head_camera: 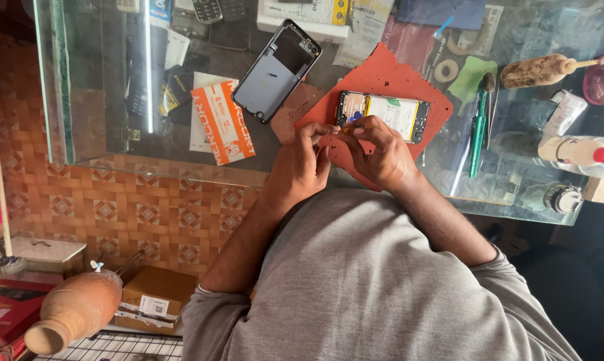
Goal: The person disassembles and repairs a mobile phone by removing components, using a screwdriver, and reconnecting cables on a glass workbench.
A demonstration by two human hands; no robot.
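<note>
Glass counter [181, 144] carries a red work mat [389, 80] toward its near edge, and on it lies an opened smartphone [382, 115], battery exposed. Left hand [302, 164] and right hand [381, 152] meet at the phone's near end, fingertips pinched on something too small to identify. Advisable: brace wrists on the mat and keep the pull low and slow.

left hand [302, 160] | right hand [381, 155] | fingertips meeting beside opened phone [382, 115] | red mat [395, 77]

We see a glass counter [101, 100] at twelve o'clock and orange patterned floor tiles [115, 207] at nine, under daylight.
</note>
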